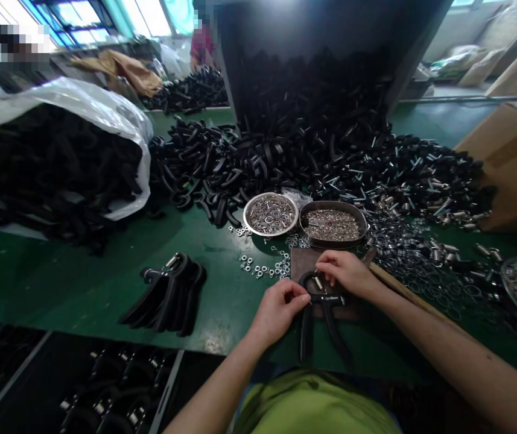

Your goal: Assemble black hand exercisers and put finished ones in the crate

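Note:
A black hand grip strengthener (331,325) with a coil spring (318,282) lies before me, its legs toward my body. Its upper part rests on a brown block (302,263). My left hand (283,306) is closed in a pinch at the left end of the crossbar, with a tiny shiny bit at the fingertips. Just above the spring, my right hand (345,272) also pinches with thumb and forefinger. What sits between those fingers is too small to make out.
Metal washers (269,270) lie loose beside a round bowl (245,224) and an oval tin (365,228) of small parts. Finished-looking grips (177,295) are stacked left. Black handles (213,163) pile up behind; a carton (507,163) stands right.

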`<state>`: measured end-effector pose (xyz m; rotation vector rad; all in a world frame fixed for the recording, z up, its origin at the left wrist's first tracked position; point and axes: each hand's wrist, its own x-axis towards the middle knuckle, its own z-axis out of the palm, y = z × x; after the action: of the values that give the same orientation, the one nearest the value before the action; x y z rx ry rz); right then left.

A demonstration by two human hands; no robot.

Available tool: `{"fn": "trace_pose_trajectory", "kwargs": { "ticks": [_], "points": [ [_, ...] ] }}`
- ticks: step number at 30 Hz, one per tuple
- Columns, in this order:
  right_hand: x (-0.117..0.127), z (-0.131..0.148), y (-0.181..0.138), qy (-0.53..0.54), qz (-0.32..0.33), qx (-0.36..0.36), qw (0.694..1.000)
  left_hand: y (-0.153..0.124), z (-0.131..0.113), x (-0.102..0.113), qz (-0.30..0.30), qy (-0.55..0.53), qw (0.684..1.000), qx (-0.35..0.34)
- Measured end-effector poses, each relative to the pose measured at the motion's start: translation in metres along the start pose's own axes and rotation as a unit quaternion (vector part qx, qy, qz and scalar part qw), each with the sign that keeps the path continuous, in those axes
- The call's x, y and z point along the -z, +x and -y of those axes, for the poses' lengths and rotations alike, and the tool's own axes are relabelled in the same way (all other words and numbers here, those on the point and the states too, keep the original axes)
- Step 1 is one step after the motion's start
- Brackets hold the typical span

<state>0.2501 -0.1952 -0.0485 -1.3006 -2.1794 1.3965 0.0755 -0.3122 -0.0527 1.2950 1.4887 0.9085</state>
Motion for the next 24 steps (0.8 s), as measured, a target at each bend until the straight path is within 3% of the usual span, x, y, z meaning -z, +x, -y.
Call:
{"fn": "trace_pose_trajectory", "kwargs": {
  "ticks": [5,11,17,20,24],
  "points": [
    [-0.002,0.016,-0.006,-0.153,-0.026,0.077,0.985,-0.002,-0.002,-0.006,-0.025,0.055,0.998,-0.005],
    [-0.014,0.024,-0.021,-0.430,-0.052,0.206,0.878,0.001,-0.012,-0.012,-0.060,0.133,0.987,-0.061],
    [-0.019,0.015,-0.023,-0.430,-0.109,0.184,0.877,0.004,-0.015,-0.017,-0.055,0.218,0.967,-0.120],
    [-0.018,0.016,-0.025,-0.453,-0.109,0.189,0.865,0.001,-0.015,-0.019,-0.047,0.292,0.937,-0.186],
    [-0.015,0.020,-0.027,-0.449,-0.106,0.174,0.870,-0.003,-0.015,-0.023,-0.039,0.378,0.893,-0.240]
  ]
}}
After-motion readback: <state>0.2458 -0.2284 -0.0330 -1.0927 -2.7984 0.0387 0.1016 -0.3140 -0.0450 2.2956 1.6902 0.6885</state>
